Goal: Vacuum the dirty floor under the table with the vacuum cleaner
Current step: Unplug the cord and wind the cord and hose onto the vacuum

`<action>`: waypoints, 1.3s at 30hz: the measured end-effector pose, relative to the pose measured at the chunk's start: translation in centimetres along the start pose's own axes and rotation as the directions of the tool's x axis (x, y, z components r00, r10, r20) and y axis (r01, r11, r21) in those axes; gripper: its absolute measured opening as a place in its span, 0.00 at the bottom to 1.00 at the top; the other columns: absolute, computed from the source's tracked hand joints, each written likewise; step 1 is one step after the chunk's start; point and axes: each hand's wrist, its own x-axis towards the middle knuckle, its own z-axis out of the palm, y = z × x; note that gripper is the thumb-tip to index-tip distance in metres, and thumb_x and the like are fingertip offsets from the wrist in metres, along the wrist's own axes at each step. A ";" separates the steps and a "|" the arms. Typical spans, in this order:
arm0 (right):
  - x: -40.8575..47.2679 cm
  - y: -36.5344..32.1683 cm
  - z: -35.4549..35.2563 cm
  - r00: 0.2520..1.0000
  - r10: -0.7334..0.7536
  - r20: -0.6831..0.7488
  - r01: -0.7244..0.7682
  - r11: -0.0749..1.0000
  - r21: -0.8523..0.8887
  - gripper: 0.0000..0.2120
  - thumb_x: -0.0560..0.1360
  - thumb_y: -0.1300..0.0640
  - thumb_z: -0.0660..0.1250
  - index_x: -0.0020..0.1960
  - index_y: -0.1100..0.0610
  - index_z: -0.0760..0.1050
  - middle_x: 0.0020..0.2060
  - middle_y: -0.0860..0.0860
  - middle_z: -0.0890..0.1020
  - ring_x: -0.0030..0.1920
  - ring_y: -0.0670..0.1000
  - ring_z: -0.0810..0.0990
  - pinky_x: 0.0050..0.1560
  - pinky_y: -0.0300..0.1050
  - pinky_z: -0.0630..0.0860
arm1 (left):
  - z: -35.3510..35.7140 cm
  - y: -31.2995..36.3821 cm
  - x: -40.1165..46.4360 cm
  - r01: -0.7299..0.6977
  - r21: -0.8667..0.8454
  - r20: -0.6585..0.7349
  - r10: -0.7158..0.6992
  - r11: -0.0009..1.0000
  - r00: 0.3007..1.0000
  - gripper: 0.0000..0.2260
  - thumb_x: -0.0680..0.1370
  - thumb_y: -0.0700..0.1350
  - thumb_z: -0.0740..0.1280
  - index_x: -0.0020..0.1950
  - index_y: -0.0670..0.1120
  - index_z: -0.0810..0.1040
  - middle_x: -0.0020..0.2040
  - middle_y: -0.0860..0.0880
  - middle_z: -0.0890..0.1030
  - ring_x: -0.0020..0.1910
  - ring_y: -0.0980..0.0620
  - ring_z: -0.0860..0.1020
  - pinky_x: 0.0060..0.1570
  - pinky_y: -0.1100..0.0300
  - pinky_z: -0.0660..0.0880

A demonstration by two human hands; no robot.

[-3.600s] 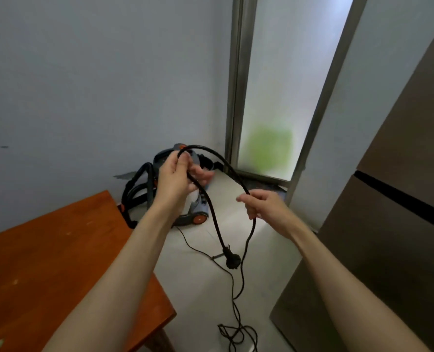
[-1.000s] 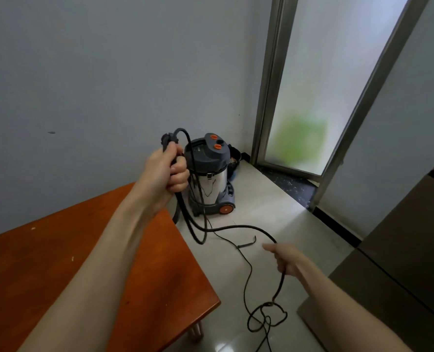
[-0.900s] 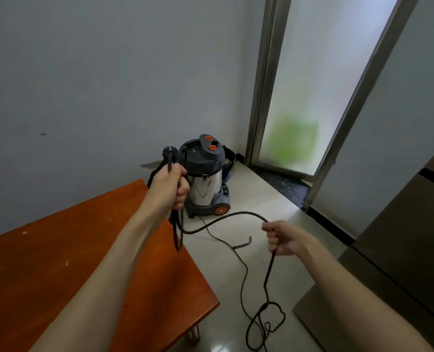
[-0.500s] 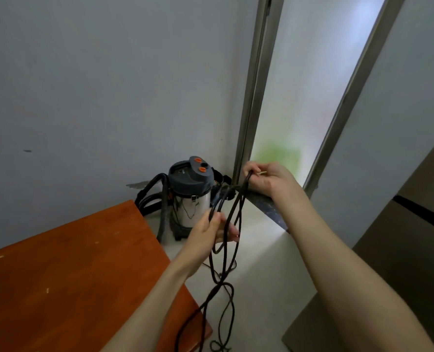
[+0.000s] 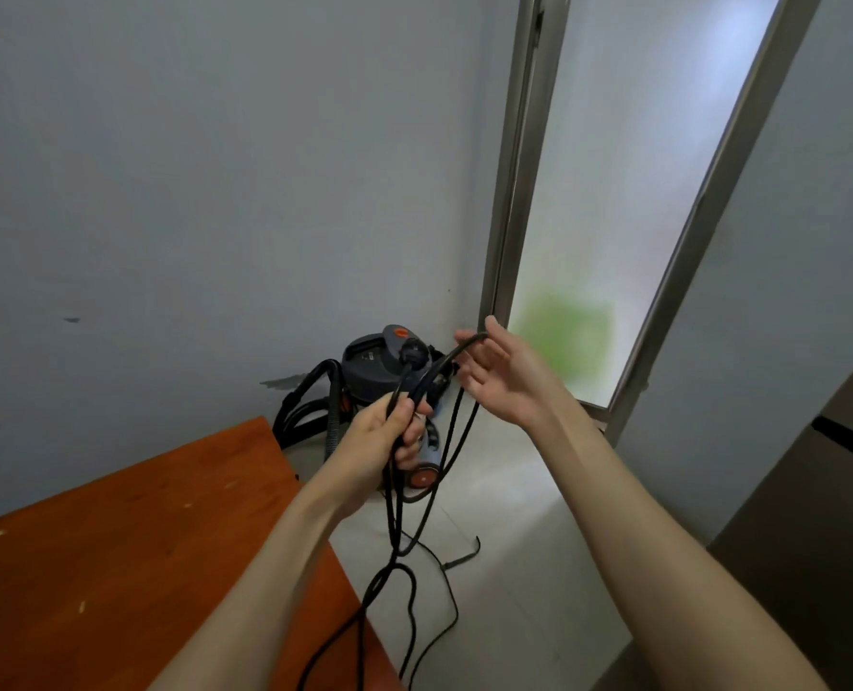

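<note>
Over at 12 o'clock by the vacuum cleaner [image 5: 379, 351], left hand [image 5: 384, 436] grips the floppy cord [image 5: 456, 431] loops, right hand [image 5: 501, 374] open, cord draped across its fingers; grab near the plug [image 5: 413, 352].

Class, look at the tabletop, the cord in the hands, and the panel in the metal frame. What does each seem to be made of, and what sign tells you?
Tabletop: likely wood or veneer, reddish-brown, with a soft sheen.
Cord: probably rubber or plastic sheathing, matte black, bending in loose loops.
Panel: apparently frosted glass, passing light but blurring a green shape behind it.
</note>
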 end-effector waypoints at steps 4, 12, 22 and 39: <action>3.9 -1.2 -1.6 0.990 0.050 -0.129 -0.075 0.978 -0.195 0.13 0.81 0.58 0.60 0.41 0.63 0.75 0.25 0.52 0.81 0.21 0.43 0.75 0.22 0.31 0.70 | 0.8 0.1 2.9 0.013 0.009 -0.029 -0.012 1.000 0.999 0.12 0.82 0.44 0.53 0.52 0.40 0.73 0.31 0.51 0.71 0.26 0.57 0.65 0.27 0.67 0.62; 9.3 -2.3 -7.8 0.966 0.256 -0.043 -0.259 0.940 -0.220 0.15 0.80 0.51 0.60 0.43 0.61 0.76 0.26 0.51 0.76 0.23 0.45 0.71 0.25 0.35 0.68 | 3.6 0.5 12.8 0.078 -0.094 -0.223 -0.097 0.993 0.970 0.13 0.83 0.42 0.51 0.49 0.39 0.73 0.25 0.54 0.67 0.21 0.60 0.61 0.22 0.68 0.58; 11.9 -1.4 -11.6 0.876 0.213 0.433 0.323 0.407 -0.854 0.14 0.81 0.58 0.59 0.37 0.54 0.67 0.30 0.47 0.67 0.28 0.39 0.65 0.32 0.32 0.62 | 4.1 2.2 20.6 -0.076 -0.350 -0.373 -0.064 0.934 0.926 0.13 0.83 0.43 0.50 0.47 0.41 0.72 0.26 0.53 0.68 0.21 0.60 0.64 0.21 0.70 0.61; 15.0 -5.8 -7.3 0.894 0.161 0.419 0.221 0.654 -0.723 0.11 0.81 0.56 0.60 0.42 0.60 0.73 0.27 0.52 0.77 0.24 0.47 0.73 0.28 0.38 0.70 | 2.5 0.2 21.4 -0.124 -0.276 -0.527 -0.042 0.953 0.849 0.12 0.83 0.43 0.52 0.46 0.41 0.72 0.30 0.48 0.76 0.32 0.53 0.79 0.37 0.60 0.79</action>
